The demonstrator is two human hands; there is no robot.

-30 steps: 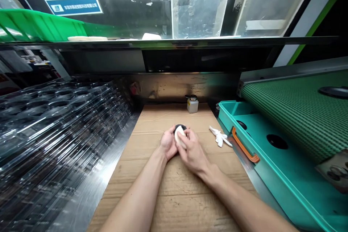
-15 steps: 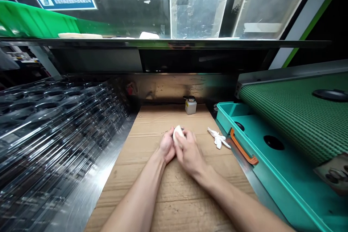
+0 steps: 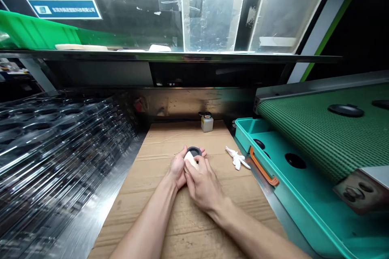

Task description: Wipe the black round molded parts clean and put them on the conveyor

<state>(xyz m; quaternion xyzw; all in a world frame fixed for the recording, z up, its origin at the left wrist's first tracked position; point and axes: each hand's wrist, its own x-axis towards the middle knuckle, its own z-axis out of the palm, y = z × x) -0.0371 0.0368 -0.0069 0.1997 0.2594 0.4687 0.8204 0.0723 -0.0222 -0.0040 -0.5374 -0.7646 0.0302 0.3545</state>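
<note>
Above the cardboard sheet (image 3: 146, 210), my left hand (image 3: 178, 168) holds a round black part (image 3: 194, 151), its fingers partly hidden beneath it. My right hand (image 3: 202, 180) grips a white pad (image 3: 191, 160) and presses it against the near side of the black part. A small square bottle (image 3: 207, 124) with a dark open lid stands at the far end of the cardboard. To the right of my hands lies a crumpled white cloth (image 3: 237, 158).
Clear plastic trays (image 3: 54, 162) are stacked at the left. On the right, a teal bin (image 3: 306, 194) with an orange handle (image 3: 263, 168) holds black round parts, beside a green conveyor belt (image 3: 310, 117) carrying more. A metal shelf (image 3: 170, 57) with a green crate (image 3: 36, 32) crosses above.
The white pad has tilted and shifted toward me, and the black part's ring now shows in my left hand. The view has swung slightly; a second black part appears on the belt.
</note>
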